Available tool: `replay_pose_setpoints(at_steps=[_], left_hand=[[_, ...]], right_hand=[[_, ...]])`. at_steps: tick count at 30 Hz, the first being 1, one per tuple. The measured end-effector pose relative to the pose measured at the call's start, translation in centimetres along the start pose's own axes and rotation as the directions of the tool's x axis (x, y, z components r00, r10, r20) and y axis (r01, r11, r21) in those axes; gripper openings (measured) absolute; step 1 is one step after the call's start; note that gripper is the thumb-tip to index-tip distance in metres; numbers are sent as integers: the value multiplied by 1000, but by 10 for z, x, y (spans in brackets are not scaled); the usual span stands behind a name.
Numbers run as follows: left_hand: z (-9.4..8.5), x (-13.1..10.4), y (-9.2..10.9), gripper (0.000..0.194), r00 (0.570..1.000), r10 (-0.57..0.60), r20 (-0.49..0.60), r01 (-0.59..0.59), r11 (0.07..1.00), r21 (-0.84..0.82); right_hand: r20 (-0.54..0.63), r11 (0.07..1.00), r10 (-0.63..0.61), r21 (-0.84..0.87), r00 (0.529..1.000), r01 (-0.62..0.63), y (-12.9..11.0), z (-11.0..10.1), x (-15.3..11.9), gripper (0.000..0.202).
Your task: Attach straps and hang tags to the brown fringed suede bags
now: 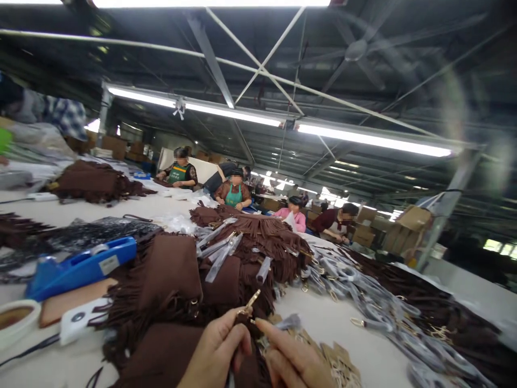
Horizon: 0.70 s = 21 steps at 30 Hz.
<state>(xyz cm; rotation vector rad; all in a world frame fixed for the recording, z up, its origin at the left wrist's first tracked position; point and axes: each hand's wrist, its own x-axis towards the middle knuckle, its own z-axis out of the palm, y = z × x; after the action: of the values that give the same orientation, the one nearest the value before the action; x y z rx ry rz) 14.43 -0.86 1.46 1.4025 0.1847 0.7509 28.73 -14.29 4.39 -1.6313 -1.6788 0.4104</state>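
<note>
Near the bottom centre, my left hand (220,345) pinches a gold metal clasp (253,302) at the edge of a dark brown fringed piece (246,372). My right hand (294,353) is beside it, its index finger reaching to a small gold part by the clasp; its other fingers are curled, and what they hold, if anything, is hidden. Brown fringed bags (172,269) lie just left of and beyond my hands. A larger heap of brown fringed pieces (262,231) with plastic-wrapped strips lies further back.
A blue tape dispenser (83,267), a tape roll (18,323) and a white device (83,320) lie at left. Plastic-wrapped straps with gold hooks (351,280) spread across the right side. Tan tags (337,358) lie near my right hand. Several people sit beyond.
</note>
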Motion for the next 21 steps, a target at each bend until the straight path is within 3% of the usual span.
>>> replay_pose_setpoints(at_steps=[2,7,13,18,21], left_hand=[[-1,-3,1,45,998,45,-40,-40,993,115],[-9,-4,-19,52,993,101,-59,-83,963,256],[-10,0,-43,49,989,151,7,-146,944,297],[-6,1,-41,48,975,214,66,-224,922,316],[-6,1,-40,47,981,189,46,-194,931,308]], right_hand=[[0,1000,-16,-11,1000,16,-8,9,12,39],[-255,994,-55,-106,965,28,-11,24,23,2],[-240,995,-37,-104,970,12,-5,29,26,12],[-321,989,24,-133,947,-70,0,34,27,11],[-262,995,61,-56,963,-79,-4,30,25,14]])
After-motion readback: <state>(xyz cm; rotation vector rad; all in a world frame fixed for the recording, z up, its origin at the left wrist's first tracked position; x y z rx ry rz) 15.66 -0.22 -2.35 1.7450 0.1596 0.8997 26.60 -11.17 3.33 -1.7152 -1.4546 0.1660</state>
